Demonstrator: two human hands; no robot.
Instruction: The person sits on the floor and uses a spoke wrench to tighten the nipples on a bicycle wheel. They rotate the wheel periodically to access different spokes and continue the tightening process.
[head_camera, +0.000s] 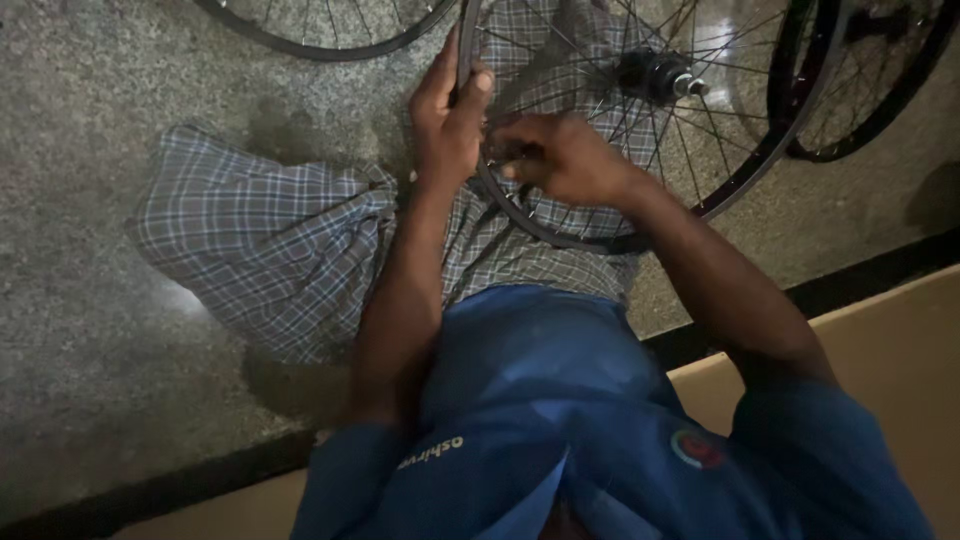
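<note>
A spoked bicycle wheel (760, 150) with a dark rim and a metal hub (655, 75) stands in front of me, resting over my checked-cloth lap. My left hand (445, 115) grips the rim at its left side, thumb and fingers wrapped around it. My right hand (560, 155) is closed just inside the rim among the spokes, pinching something small that I cannot make out. Both forearms reach forward from my blue shirt.
A second wheel rim (330, 45) lies at the top left and a third (870, 100) at the top right. The speckled stone floor (90, 330) has a dark border strip (860, 275), with a tan surface (900, 350) at the lower right.
</note>
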